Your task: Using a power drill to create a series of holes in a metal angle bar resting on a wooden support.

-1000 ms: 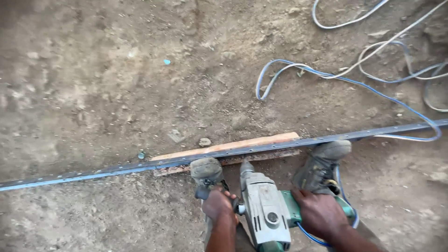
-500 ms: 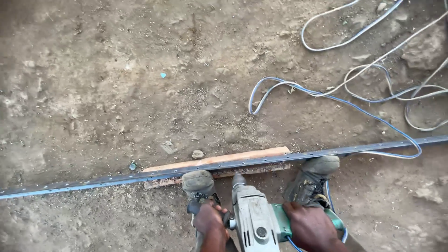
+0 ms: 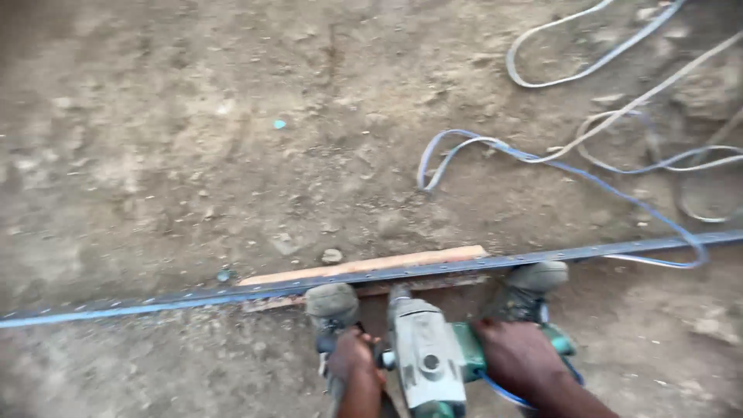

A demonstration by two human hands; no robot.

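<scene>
Bare dirt ground (image 3: 193, 139), loose blue-white cables (image 3: 557, 159) beyond. Long perforated grey metal strip (image 3: 542, 257) laid over flat wooden plank (image 3: 371, 267), pinned by both boots for steadiness. Green-and-grey power drill (image 3: 426, 356) nose-down at strip; left hand (image 3: 352, 358) wrapped round side handle, right hand (image 3: 518, 356) closed on rear body.

Soft even daylight, no hard shadows, slight motion blur thruout.
</scene>
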